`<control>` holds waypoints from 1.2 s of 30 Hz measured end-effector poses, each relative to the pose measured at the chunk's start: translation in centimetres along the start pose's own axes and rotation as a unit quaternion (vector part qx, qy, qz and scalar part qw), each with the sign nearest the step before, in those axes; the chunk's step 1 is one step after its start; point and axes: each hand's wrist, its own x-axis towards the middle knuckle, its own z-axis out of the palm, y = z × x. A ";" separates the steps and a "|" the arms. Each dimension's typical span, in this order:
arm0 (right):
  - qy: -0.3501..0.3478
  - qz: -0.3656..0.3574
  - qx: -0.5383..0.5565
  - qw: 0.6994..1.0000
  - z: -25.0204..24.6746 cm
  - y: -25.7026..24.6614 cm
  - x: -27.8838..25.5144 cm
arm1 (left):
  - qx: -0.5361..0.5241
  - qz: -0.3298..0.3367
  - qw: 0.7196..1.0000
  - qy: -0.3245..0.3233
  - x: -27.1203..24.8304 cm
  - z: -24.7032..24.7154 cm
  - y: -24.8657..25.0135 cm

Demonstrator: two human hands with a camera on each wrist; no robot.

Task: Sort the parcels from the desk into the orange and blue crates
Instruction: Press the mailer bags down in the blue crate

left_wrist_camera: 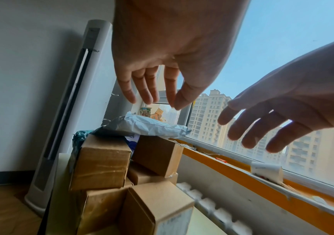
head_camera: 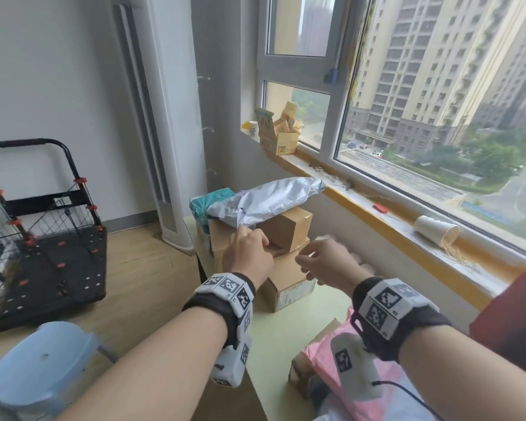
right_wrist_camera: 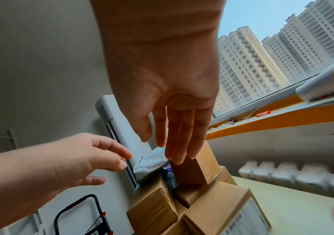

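Far left, a black cart (head_camera: 52, 238) stands on the floor, with no crates in view. Moving right: the left hand (head_camera: 249, 256) reaches in, fingers loosely spread, gripping nothing, just short of the parcel stack on the worktop (head_camera: 289, 338). Up top lies a silver mailer (head_camera: 264, 200) across two boxes, a teal bag (head_camera: 208, 200) tucked behind. That mailer looks soft, light and slick, so I'd pinch a firm edge or scoop under it. The upper box (head_camera: 289, 227) looks stiff and light; take it by opposite faces. The right hand (head_camera: 319, 262) hovers alongside, fingers relaxed and apart, empty too. Nearer, a pink mailer (head_camera: 377, 387) waits. On the sill, a paper cup (head_camera: 434, 233) lies tipped.
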 end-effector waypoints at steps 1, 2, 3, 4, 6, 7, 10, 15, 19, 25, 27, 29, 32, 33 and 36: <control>0.003 0.007 0.002 1.000 0.2 -0.5 1.1 | -0.001 0.005 1.000 0.005 1.3 -0.1 -0.5; 0.005 0.016 0.007 1.000 0.5 -1.1 2.2 | -0.002 0.010 1.000 0.008 2.6 -0.2 -1.0; 0.005 0.026 0.014 1.000 0.7 -1.6 3.2 | -0.003 0.015 1.000 0.008 3.8 -0.4 -1.4; 0.006 0.036 0.019 0.999 0.9 -2.2 4.3 | -0.005 0.019 1.000 0.005 5.3 -0.5 -1.9; 0.011 0.051 0.025 0.998 1.4 -3.5 6.3 | -0.012 0.026 1.000 -0.008 8.0 -0.7 -2.9; 0.013 0.058 0.027 0.998 1.6 -4.1 7.3 | -0.017 0.028 0.999 -0.016 9.4 -0.7 -3.4; 0.015 0.084 0.031 0.996 2.3 -5.4 10.1 | -0.021 0.034 0.998 -0.043 12.9 -0.6 -4.9; 0.022 0.149 0.068 0.986 4.3 -6.3 14.7 | -0.033 0.045 0.994 -0.096 17.1 0.6 -6.8; 0.057 0.220 0.177 0.958 5.6 -6.7 17.5 | -0.068 0.028 0.992 -0.107 19.7 1.9 -8.5; 0.049 0.298 0.362 0.882 6.8 -6.9 19.7 | -0.065 0.054 0.988 -0.132 22.1 3.2 -9.8; 0.037 0.300 0.399 0.866 7.5 -6.7 20.4 | -0.080 0.043 0.983 -0.162 22.4 3.4 -10.1; 0.042 0.298 0.426 0.853 8.1 -6.4 21.3 | -0.086 0.042 0.980 -0.175 22.4 3.5 -10.3; 0.069 0.296 0.415 0.858 9.0 -6.4 22.3 | -0.093 0.057 0.980 -0.166 22.4 3.4 -10.4; 0.075 0.297 0.413 0.857 9.1 -6.6 22.5 | -0.098 0.059 0.980 -0.163 22.5 3.3 -10.4; 0.101 0.321 0.421 0.842 8.8 -8.1 22.5 | -0.110 0.059 0.979 -0.162 22.7 3.2 -10.5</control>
